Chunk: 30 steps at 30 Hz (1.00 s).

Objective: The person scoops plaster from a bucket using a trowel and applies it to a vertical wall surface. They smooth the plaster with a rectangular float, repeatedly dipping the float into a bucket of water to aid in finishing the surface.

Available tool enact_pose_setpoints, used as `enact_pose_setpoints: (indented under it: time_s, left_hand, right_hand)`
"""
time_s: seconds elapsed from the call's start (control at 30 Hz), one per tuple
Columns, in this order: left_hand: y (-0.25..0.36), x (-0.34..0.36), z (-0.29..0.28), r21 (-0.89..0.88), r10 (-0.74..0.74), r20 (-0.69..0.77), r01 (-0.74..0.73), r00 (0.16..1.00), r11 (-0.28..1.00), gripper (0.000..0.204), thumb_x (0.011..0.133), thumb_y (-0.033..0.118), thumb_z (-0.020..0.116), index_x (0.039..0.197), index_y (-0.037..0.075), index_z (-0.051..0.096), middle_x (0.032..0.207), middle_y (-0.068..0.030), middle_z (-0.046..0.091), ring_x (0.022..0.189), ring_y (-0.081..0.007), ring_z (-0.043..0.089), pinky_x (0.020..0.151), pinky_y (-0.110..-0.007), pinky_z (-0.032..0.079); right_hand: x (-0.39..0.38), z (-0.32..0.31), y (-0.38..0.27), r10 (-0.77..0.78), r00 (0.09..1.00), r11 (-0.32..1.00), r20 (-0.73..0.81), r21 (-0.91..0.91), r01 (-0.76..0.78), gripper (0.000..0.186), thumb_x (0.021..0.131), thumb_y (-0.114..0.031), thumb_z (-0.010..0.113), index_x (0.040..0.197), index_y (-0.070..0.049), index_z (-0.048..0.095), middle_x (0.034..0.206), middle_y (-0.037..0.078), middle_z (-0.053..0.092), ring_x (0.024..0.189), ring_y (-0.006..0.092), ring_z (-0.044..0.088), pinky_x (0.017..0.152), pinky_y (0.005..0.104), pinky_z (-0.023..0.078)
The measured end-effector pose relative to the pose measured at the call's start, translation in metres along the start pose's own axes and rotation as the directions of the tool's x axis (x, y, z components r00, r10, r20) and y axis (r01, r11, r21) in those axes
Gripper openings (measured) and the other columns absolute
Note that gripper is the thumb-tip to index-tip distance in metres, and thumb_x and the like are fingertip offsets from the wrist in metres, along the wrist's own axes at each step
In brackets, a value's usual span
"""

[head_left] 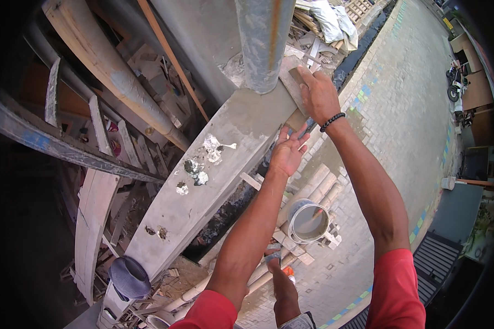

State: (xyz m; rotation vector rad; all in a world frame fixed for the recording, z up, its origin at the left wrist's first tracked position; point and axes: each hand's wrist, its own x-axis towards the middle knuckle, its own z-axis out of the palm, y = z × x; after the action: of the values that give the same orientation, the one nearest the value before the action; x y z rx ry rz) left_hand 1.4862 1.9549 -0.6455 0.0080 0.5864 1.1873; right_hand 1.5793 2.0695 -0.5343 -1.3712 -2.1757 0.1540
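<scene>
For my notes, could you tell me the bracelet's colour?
Black beads, on the right wrist, head view.

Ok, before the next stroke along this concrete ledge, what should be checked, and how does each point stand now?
1. Right hand grips the wooden float: ok, fingers wrap its upper end.
2. Float lies against the concrete ledge: ok, its face rests at the ledge's far edge beside the grey post.
3. Left hand free to steady: ok, open, fingertips by the float's lower end; contact cannot be told.
4. Ledge surface clean: not ok, pale lumps sit on it.
5. Bucket within reach: cannot tell, it stands far below on bamboo poles.
6. Footing: cannot tell, only one foot shows.
</scene>
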Motion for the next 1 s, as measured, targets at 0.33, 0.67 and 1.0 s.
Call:
enact_pose_setpoints:
  time_s: [0.33, 0.67, 1.0]
  left_hand:
    - [0.0, -0.001, -0.009, -0.006, 0.017, -0.079, -0.018, 0.997, 1.0, 0.09, 0.082, -0.008, 0.039, 0.153, 0.026, -0.006, 0.143, -0.015, 0.045, 0.127, -0.0266, 0.042, 0.096, -0.041, 0.034]
    - [-0.002, 0.0, 0.007, -0.005, 0.0, -0.064, 0.0, 0.998, 1.0, 0.093, 0.081, -0.008, 0.041, 0.153, 0.026, -0.008, 0.143, -0.0154, 0.045, 0.119, -0.0285, 0.05, 0.088, -0.037, 0.038]
    - [-0.006, 0.013, -0.031, -0.281, 0.07, 0.081, -0.044, 0.994, 0.959, 0.081, 0.085, -0.008, 0.037, 0.152, 0.023, 0.005, 0.14, -0.0132, 0.047, 0.123, -0.0287, 0.048, 0.1, -0.042, 0.035]
  right_hand:
    - [-0.106, -0.061, -0.01, -0.024, 0.984, 0.999, 0.176, 0.045, 0.016, 0.051, 0.081, -0.001, 0.06, 0.131, -0.007, 0.054, 0.082, 0.016, 0.054, 0.075, 0.0341, 0.054, 0.072, 0.0421, 0.046]
    - [-0.028, -0.031, 0.019, 0.088, 0.996, 0.996, -0.001, -0.013, -0.088, 0.043, 0.082, -0.005, 0.058, 0.125, -0.005, 0.058, 0.088, 0.019, 0.057, 0.082, 0.0371, 0.056, 0.074, 0.0452, 0.044]
    - [-0.109, -0.05, -0.041, -0.096, 0.988, 0.973, 0.119, 0.222, 0.067, 0.048, 0.081, 0.0, 0.059, 0.129, -0.006, 0.056, 0.085, 0.016, 0.054, 0.08, 0.0336, 0.053, 0.073, 0.0415, 0.044]
